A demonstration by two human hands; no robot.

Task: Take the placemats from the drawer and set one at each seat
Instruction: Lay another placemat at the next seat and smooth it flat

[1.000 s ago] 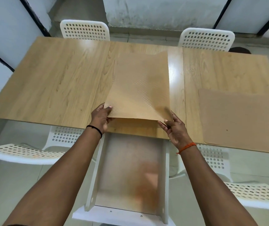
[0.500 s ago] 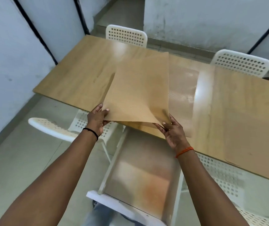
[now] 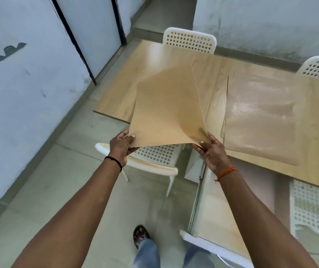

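Head view: left hand (image 3: 120, 145) and right hand (image 3: 211, 151) each pinch a near corner of a tan placemat (image 3: 166, 111), held lifted over the worktop (image 3: 212, 74) edge. Second placemat (image 3: 261, 118) lies flat on it. Open drawer (image 3: 220, 215) partly hidden by right forearm, cut off at frame bottom.

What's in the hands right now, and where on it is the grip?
One tan placemat, held above the table edge: the left hand pinches its near left corner, the right hand its near right corner.
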